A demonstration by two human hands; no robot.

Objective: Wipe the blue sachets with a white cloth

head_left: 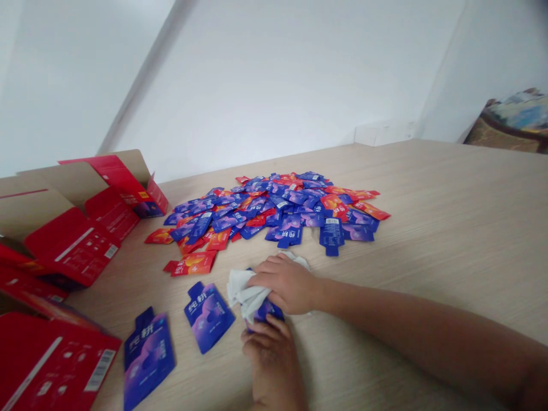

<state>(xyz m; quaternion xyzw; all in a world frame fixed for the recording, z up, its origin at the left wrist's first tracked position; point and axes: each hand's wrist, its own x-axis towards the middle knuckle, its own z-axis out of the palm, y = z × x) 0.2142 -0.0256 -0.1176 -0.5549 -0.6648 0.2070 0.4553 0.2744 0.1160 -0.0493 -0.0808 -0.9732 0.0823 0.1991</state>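
A blue packet (269,310) lies between the two hands, partly covered by a white cloth (243,293). The left hand (274,354) has its fingers on the packet's near edge; the right hand (289,284) lies over the cloth, just beyond the left. Whether either hand grips or only presses, I cannot tell. Left of the left hand lie two more blue packets (209,317); beyond both hands spreads a pile of red and blue packets (257,208).

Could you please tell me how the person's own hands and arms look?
The left hand and right hand wear no gloves; no ring or watch can be seen. The right forearm shows no sleeve; little of the left arm is in view.
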